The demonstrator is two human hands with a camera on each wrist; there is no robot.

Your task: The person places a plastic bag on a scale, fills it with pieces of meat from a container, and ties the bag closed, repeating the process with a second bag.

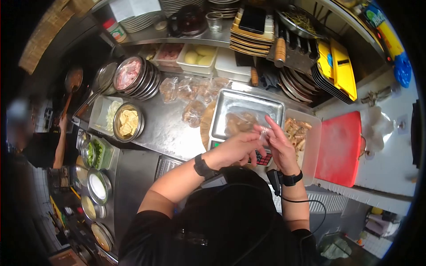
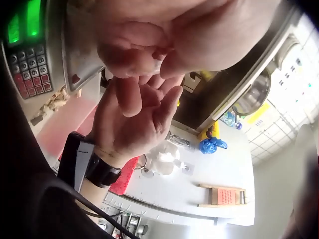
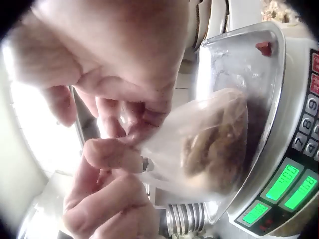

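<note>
A clear plastic bag (image 3: 214, 144) with brown food pieces inside sits on the steel pan (image 1: 217, 126) of a digital scale. Its gathered neck runs up to both hands. My left hand (image 1: 239, 148) reaches in from the left and pinches the neck between thumb and finger. Across from it, my right hand (image 1: 282, 146) grips the bag's top with curled fingers, while its index finger points upward in the head view. The fingers of both hands meet closely at the neck and partly hide it. Green displays (image 3: 281, 181) glow on the scale, beside its keypad (image 2: 30, 69).
Several filled clear bags (image 1: 177, 91) lie left of the scale. To its right are a tub of brown pieces (image 1: 297, 133) and a red cutting board (image 1: 339, 148). Stacked metal bowls (image 1: 128, 122) stand at left. Another person's arm (image 1: 60, 142) shows at far left. A shelf with plates runs along the back.
</note>
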